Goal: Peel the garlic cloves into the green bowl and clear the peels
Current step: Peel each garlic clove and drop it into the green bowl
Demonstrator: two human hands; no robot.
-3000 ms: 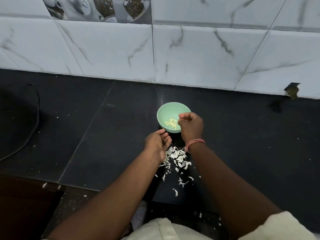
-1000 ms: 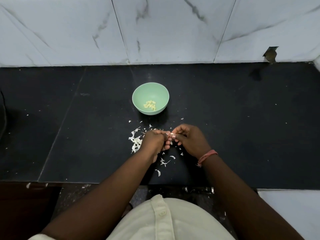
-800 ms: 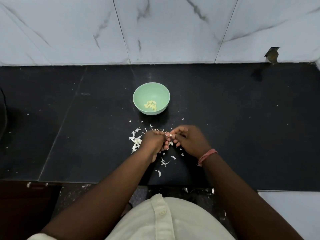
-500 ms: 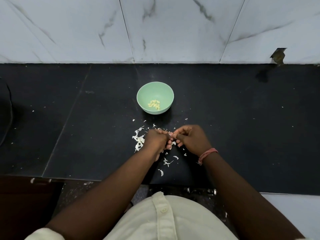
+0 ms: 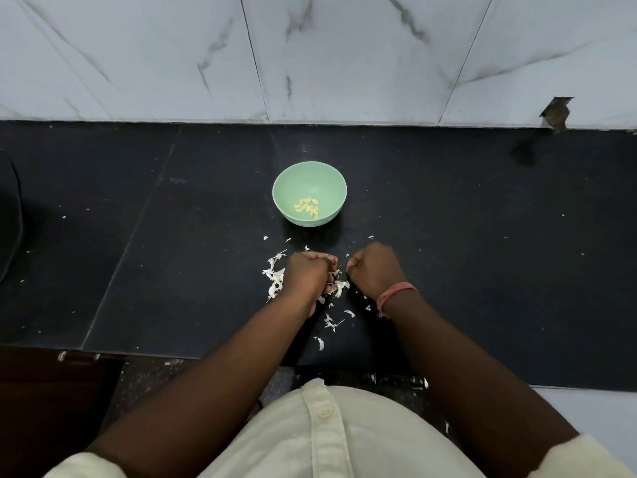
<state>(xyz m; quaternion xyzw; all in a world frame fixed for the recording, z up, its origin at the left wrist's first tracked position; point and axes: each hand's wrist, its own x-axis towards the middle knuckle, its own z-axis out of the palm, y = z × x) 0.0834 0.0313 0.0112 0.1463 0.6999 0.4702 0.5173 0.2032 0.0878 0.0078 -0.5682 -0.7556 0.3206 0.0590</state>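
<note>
While the green bowl (image 5: 309, 194) sits on the black tabletop (image 5: 482, 257) holding peeled garlic cloves (image 5: 307, 207), we keep our left hand (image 5: 307, 274) and right hand (image 5: 375, 269) just apart over the scattered peels (image 5: 275, 281). Both sets of fingers are curled; we cannot tell what they hold.
</note>
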